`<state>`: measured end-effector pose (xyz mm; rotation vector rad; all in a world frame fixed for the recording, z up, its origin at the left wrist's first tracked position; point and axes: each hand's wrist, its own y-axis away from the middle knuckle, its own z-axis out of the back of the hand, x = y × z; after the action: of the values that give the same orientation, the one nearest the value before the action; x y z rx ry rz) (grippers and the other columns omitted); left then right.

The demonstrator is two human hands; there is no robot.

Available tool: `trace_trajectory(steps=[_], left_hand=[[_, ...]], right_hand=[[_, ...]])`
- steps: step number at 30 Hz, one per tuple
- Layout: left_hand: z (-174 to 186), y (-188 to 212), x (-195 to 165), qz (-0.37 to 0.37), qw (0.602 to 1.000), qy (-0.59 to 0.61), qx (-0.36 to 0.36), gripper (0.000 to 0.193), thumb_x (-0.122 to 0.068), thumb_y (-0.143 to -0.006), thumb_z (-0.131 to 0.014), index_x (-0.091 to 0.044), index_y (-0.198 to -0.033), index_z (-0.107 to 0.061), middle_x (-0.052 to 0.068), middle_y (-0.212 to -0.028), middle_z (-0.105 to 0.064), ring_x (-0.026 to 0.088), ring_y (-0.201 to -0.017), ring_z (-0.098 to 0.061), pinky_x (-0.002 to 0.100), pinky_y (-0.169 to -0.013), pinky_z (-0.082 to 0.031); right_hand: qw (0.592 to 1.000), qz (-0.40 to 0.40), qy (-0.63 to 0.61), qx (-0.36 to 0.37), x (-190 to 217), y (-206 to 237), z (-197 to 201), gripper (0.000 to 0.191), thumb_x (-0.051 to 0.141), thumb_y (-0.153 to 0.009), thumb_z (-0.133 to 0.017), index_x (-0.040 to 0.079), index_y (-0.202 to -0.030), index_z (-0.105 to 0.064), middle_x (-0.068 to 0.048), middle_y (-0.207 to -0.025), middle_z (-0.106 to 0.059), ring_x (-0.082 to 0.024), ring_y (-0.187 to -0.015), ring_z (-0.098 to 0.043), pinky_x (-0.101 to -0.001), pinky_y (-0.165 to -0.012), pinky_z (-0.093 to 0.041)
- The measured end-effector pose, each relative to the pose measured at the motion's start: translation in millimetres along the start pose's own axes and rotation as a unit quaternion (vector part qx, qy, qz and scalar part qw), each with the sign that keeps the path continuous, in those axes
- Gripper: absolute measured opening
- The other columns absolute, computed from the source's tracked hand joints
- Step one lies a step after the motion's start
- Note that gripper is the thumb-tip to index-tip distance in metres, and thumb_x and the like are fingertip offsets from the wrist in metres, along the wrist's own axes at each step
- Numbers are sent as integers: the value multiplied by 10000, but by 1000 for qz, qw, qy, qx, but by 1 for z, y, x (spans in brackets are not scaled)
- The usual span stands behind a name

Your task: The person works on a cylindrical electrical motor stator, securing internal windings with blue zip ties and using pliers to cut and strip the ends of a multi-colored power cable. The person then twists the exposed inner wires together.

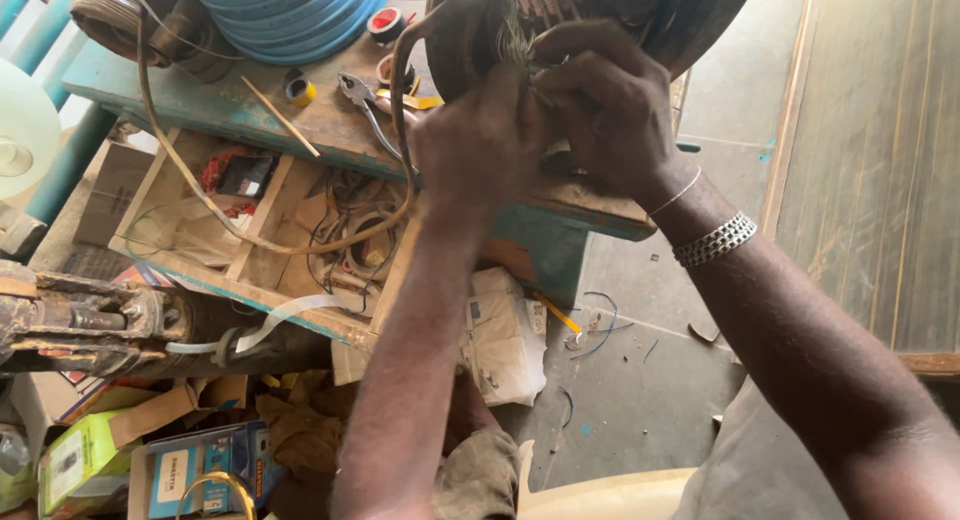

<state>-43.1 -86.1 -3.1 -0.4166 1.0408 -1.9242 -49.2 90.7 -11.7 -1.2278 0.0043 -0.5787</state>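
1. Left hand (480,140) and right hand (605,105) pressed close together, pinching thin wire strands (515,42) at the mouth of a round motor housing (610,10) on the workbench (200,105).
2. Probably stiff, springy, easily nicked — best gripped near the ends.
3. Pliers (368,105), tape rolls (385,25), thick curved cable (400,100) crowding the left side.

2 bare hands, the left hand (480,140) and right hand (605,105), gripped wires at a round motor housing (690,15) on a worn wooden bench (330,130), pliers (362,100) lying nearby.
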Motion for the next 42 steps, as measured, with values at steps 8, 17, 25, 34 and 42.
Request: trace_trajectory(steps=[8,17,25,34,42], left_hand=[[11,5,4,-49,998,-6,-46,148,-171,-983,-729,-102,-1102,-674,55,-850,-719,238,-664,-704,383,-591,-541],[7,4,9,-42,997,-54,-39,231,-134,-836,-754,-153,-1051,-674,32,-877,-693,246,-737,-708,402,-643,-527],[4,-3,3,-21,997,-70,-37,218,-231,-868,-779,-134,-947,-600,31,-787,-679,270,-678,-699,431,-595,-516],[4,4,2,-34,995,-64,-62,288,-304,-837,-794,-141,-1033,-660,30,-797,-702,247,-676,-710,417,-602,-522],[-13,11,0,114,980,160,-24,277,-255,-934,-724,-128,-1175,-675,108,-767,-727,292,-679,-743,421,-638,-575]], right_hand=[[998,31,-23,41,-6,-5,4,95,-17,-992,-745,28,-1036,-675,-126,-1233,-721,-263,-1131,-753,-363,-928,-637],[999,-23,-20,-21,14,-12,-4,110,-29,-1020,-757,34,-1071,-683,-115,-1116,-720,-251,-1057,-758,-350,-873,-624],[998,42,5,55,10,-24,11,124,-22,-986,-703,25,-1088,-652,-123,-1170,-677,-318,-1103,-690,-398,-926,-575],[998,0,-18,54,5,-12,5,106,-11,-994,-693,33,-1085,-661,-112,-1093,-692,-307,-1050,-709,-391,-901,-582],[996,72,25,49,8,-27,10,97,2,-955,-715,30,-1035,-669,-134,-1090,-701,-316,-1034,-716,-400,-867,-573]])
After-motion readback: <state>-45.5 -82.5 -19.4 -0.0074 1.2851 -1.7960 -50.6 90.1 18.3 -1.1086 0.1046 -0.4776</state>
